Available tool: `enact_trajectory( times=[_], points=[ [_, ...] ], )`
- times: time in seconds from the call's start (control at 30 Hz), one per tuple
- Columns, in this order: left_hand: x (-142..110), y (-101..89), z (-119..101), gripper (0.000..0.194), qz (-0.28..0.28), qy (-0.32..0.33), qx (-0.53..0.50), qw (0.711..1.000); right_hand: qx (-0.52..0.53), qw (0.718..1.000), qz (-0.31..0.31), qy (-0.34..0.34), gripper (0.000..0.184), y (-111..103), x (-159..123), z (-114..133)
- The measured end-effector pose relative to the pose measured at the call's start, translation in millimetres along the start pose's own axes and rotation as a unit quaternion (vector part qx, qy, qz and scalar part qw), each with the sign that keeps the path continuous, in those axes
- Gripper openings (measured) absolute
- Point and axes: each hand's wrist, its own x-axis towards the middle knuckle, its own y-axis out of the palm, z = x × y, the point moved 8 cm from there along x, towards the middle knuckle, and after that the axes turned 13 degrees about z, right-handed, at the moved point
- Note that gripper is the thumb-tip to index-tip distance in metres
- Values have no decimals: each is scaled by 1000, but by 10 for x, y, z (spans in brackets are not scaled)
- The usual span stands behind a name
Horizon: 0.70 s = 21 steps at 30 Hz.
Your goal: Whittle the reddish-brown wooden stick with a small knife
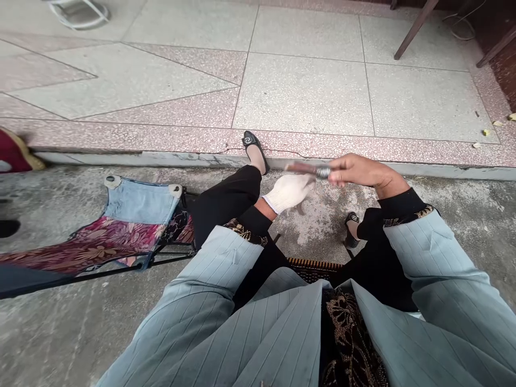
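Observation:
My right hand [360, 171] is bare and closed around the handle of a knife-like tool [312, 170] with a metal ferrule; its blurred blade points left. My left hand [289, 192] wears a white cotton glove and sits just below the blade, fingers curled toward it; whether it touches or holds anything I cannot tell. Both hands hover above my knees, over the concrete ground. I wear a pale blue pinstriped jacket and black trousers.
A folding stool [121, 226] with a denim and floral fabric seat stands at my left. My black shoes [252, 142] rest near a raised terrazzo step [282, 145]. Wooden furniture legs [415, 27] stand at the far right, a red object [12, 150] at the left edge.

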Motion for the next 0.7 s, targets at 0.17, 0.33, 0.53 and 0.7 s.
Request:
enact_trajectory(
  times=[0.17,0.33,0.53,0.7],
  points=[
    [29,188,-198,35,54,86,73,992,-103,954,-245,141,25,-404,-117,-188],
    [-42,129,-217,39,12,88,133,987,-338,871,-44,354,24,-187,-13,-404],
    [-47,-9,-63,36,-6,30,57,998,-86,961,246,97,37,366,-17,-137],
    [45,117,-36,38,26,12,50,998,1,999,37,11,34,-52,-143,49]
  ],
)
